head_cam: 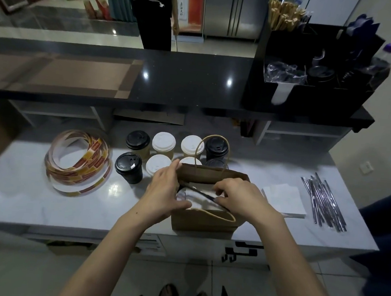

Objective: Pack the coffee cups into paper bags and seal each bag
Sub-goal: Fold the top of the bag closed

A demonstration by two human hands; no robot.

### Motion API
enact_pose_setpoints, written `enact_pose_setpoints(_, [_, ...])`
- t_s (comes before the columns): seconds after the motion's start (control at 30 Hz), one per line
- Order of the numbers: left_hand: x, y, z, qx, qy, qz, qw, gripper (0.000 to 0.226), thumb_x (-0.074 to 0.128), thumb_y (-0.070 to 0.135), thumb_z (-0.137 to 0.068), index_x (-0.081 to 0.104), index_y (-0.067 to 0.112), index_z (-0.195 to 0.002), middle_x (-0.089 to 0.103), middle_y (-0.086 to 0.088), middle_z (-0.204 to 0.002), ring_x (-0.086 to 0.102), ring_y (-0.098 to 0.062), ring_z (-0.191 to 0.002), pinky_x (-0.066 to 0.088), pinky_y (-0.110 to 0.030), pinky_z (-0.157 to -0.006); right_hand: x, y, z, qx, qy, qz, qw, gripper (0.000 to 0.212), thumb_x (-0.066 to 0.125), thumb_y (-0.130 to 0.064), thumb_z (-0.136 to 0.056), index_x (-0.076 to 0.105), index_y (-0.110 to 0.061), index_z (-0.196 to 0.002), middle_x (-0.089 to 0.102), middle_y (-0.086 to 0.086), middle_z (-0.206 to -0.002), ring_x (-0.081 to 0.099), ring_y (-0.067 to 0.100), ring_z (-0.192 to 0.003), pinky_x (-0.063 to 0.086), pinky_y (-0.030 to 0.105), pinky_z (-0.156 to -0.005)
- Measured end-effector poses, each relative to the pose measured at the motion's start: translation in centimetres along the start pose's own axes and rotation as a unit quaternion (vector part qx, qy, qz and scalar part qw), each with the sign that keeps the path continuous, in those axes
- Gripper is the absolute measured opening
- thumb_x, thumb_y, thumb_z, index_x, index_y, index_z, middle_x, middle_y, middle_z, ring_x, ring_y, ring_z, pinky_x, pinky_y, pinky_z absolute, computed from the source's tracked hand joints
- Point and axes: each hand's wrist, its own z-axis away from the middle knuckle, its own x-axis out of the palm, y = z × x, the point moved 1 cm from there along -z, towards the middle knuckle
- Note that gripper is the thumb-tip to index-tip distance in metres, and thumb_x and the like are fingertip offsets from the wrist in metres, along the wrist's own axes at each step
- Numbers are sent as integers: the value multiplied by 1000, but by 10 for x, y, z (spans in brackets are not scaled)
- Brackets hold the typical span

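**Head view: one bag open and being filled, nothing sealed yet**

Head camera looks down on a brown paper bag (pixel 203 221) standing at the near edge of the desk (pixel 26 197), its mouth wide open and one handle loop upright at the back. The left hand (pixel 164 191) grips the left end of the bag's mouth and spreads it. The right hand (pixel 239 198) reaches in from the right, its fingers pinching a thin dark wrapped straw (pixel 198 192) that lies across the opening. Something white and something shiny show inside the bag; whether a cup is among them cannot be told.

Behind the bag, eight lidded coffee cups (pixel 163 143) stand in two rows on the desk, some with black lids and some with white, two partly hidden by the bag. By this count most of the packing is still ahead. The roll of seal strips (pixel 79 161) lies well to the left, untouched, so sealing has not begun. A stack of napkins (pixel 284 199) and a spread of loose straws (pixel 324 201) wait on the right. No finished, closed bag is visible anywhere on the desk.
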Motion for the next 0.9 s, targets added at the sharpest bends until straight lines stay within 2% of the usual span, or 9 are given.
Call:
enact_pose_setpoints(0.17, [1, 0, 0, -4, -6, 6, 1000, 121, 91, 34, -76, 8, 30, -163, 31, 7, -164, 19, -17, -151, 30, -48, -123, 5, 5, 1, 5, 50, -61, 997, 28, 61, -39, -102, 65, -38, -130, 68, -18, -122, 63, 8, -107, 52, 29, -82])
enact_pose_setpoints(0.3, [0, 1, -1, -6, -5, 3, 1000, 118, 91, 32, -77, 11, 28, -163, 31, 4, -164, 20, -19, -152, 29, -47, -123, 12, 11, 3, 7, 116, -140, 983, 22, 61, -33, -103, 69, -36, -123, 68, -20, -117, 60, 4, -104, 52, 25, -86])
enact_pose_setpoints(0.43, [4, 0, 0, -9, 9, 3, 1000, 101, 86, 27, -83, 22, 23, -161, 36, -1, -161, 24, -20, -150, 28, -39, -123, 20, 14, 4, -11, 176, -192, 965, 17, 61, -25, -103, 71, -31, -115, 68, -20, -108, 61, 3, -99, 51, 24, -84])
enact_pose_setpoints(0.53, [6, 0, 2, 4, 41, 2, 999, 84, 83, 22, -86, 34, 20, -155, 43, -1, -153, 31, -19, -145, 30, -33, -119, 23, 15, 5, -25, 210, -217, 953, 16, 61, -22, -103, 71, -29, -112, 69, -18, -104, 63, 4, -95, 56, 30, -83])
enact_pose_setpoints(0.63, [9, 2, 5, 17, 72, 3, 997, 70, 78, 17, -91, 42, 20, -150, 49, 0, -146, 38, -17, -139, 33, -32, -117, 23, 14, 6, -38, 235, -239, 942, 16, 62, -16, -102, 72, -25, -111, 70, -15, -103, 64, 6, -94, 57, 35, -82])
enact_pose_setpoints(0.7, [11, 3, 8, 24, 88, 12, 996, 61, 74, 15, -94, 45, 20, -148, 52, 2, -141, 42, -14, -135, 36, -31, -116, 21, 12, 8, -42, 247, -254, 934, 17, 63, -14, -101, 73, -23, -111, 70, -13, -101, 64, 7, -93, 57, 35, -81])
enact_pose_setpoints(0.83, [13, 5, 12, 42, 121, 23, 992, 49, 71, 16, -97, 50, 19, -141, 55, 3, -130, 46, -12, -125, 34, -19, -105, 19, 9, 10, -45, 250, -271, 929, 17, 63, -14, -101, 72, -23, -113, 69, -13, -100, 63, 4, -92, 57, 33, -81])
enact_pose_setpoints(0.9, [13, 6, 14, 49, 135, 33, 989, 44, 71, 16, -97, 52, 19, -137, 55, 3, -124, 49, -10, -120, 37, -19, -103, 17, 6, 11, -44, 253, -277, 926, 17, 64, -13, -101, 72, -22, -113, 69, -13, -101, 64, 4, -94, 57, 32, -82])
